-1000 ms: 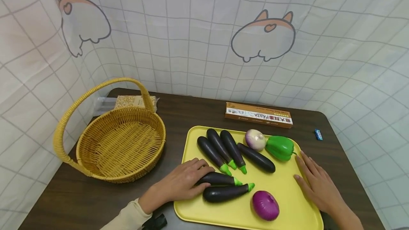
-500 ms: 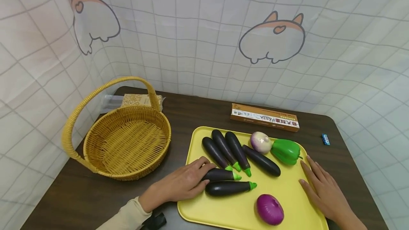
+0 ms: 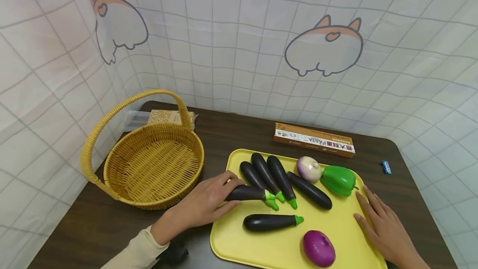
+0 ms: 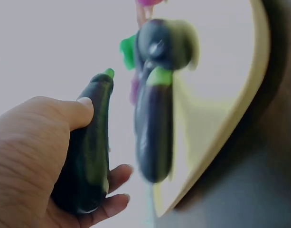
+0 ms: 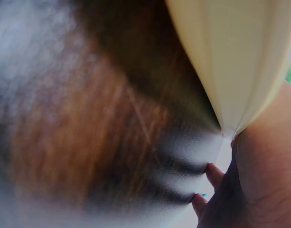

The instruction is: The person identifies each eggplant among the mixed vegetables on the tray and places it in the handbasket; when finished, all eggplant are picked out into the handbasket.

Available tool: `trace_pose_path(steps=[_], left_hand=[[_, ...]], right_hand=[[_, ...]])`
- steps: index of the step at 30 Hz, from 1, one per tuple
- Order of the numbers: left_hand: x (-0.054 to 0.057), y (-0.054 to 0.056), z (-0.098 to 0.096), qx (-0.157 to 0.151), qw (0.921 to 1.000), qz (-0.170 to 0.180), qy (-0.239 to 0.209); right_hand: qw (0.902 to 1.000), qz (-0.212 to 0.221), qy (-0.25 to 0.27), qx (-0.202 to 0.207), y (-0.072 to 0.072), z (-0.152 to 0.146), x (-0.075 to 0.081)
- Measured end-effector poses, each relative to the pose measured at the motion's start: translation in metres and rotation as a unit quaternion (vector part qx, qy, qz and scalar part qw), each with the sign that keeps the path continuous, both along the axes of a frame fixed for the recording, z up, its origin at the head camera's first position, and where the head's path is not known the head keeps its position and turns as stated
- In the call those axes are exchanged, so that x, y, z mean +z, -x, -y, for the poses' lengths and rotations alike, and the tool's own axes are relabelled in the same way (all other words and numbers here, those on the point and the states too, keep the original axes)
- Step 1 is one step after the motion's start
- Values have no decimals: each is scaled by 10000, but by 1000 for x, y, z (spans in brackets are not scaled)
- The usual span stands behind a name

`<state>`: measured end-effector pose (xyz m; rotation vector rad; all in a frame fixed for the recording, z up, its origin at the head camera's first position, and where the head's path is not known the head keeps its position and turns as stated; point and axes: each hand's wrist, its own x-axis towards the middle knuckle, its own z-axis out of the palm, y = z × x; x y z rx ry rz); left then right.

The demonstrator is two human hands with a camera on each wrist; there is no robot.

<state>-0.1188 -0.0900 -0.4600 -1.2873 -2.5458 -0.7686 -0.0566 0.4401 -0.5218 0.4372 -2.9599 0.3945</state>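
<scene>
My left hand [image 3: 205, 202] grips an eggplant [image 3: 244, 193] by its blunt end, above the left part of the yellow tray [image 3: 272, 250]. In the left wrist view, thumb and fingers wrap this dark eggplant [image 4: 90, 147], its green stem pointing away from the palm. A single eggplant [image 3: 270, 222] lies on the tray nearer the front, and several others, such as this eggplant [image 3: 278, 175], lie side by side behind. My right hand [image 3: 386, 231] rests with fingers extended at the tray's right rim; the right wrist view has its fingertips [image 5: 214, 175] over the dark tabletop.
A purple onion [image 3: 318, 249], a pale onion [image 3: 309, 169] and a green bell pepper [image 3: 339, 180] share the tray. Left stands a handled wicker basket [image 3: 154, 169], a bag of corn kernels [image 3: 166, 116] behind it. A pasta box [image 3: 313, 139] and small blue packet [image 3: 386, 167] lie farther back.
My left hand has lifted one eggplant from beside the front one and carried it slightly back and left. The right hand stays at the tray rim. The head view has shifted a little.
</scene>
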Motion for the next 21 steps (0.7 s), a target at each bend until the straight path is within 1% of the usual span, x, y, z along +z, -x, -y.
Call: trace_pose_path(steps=[2, 4, 6, 9, 13, 18, 21], left_hand=[[7, 3, 6, 148, 9997, -187, 35], [15, 5, 13, 312, 9992, -243, 48], [22, 8, 21, 488, 9986, -217, 36], [30, 13, 33, 789, 9969, -1, -4], [36, 18, 51, 1167, 9931, 78, -47], [42, 22, 71, 1617, 9867, -170, 43], [45, 26, 81, 1771, 9833, -369, 177]], right_hand=[[10000, 30, -7, -21, 0, 0, 0], [10000, 56, -15, -39, 0, 0, -1], [9999, 86, -42, -60, 0, 0, -1], [9999, 110, -87, -81, 0, -1, -2], [9999, 69, -93, -78, 0, 0, -1], [10000, 32, -74, -59, 0, 1, -1], [9999, 103, -86, -103, -1, 1, 0]])
